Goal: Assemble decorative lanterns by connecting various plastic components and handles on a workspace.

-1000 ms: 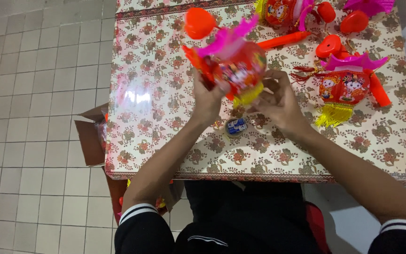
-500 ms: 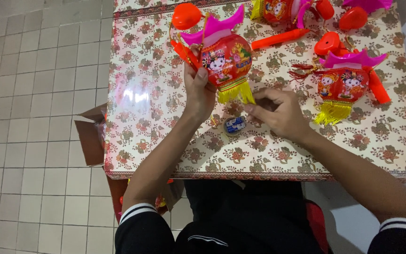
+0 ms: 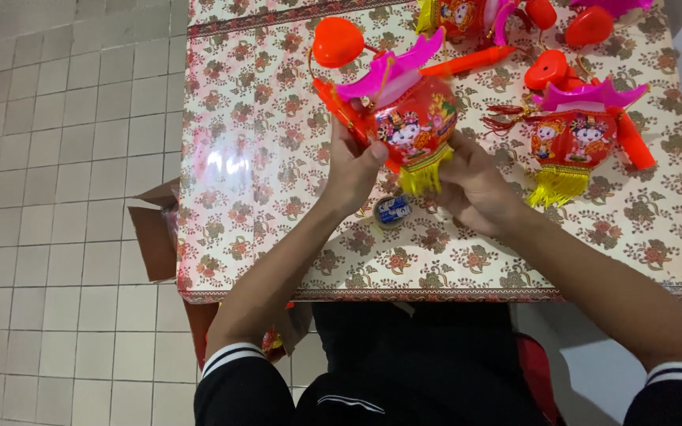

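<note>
I hold a red toy lantern (image 3: 412, 122) with a pink roof and a yellow fringe above the flowered table (image 3: 262, 197). My left hand (image 3: 350, 173) grips its left side, next to its orange handle stick. My right hand (image 3: 475, 185) holds its right underside by the fringe. A small round blue-and-white part (image 3: 392, 210) lies on the table between my wrists. A second finished lantern (image 3: 574, 142) lies on the table to the right of my hands.
More lantern pieces lie at the far edge: an orange heart-shaped piece (image 3: 338, 41), an orange stick (image 3: 467, 61), another lantern (image 3: 459, 14) and red hearts (image 3: 590, 25). An open cardboard box (image 3: 154, 237) stands on the tiled floor at the table's left corner.
My right hand has come back up from the table to the lantern's underside. The lantern has turned a little in my hands.
</note>
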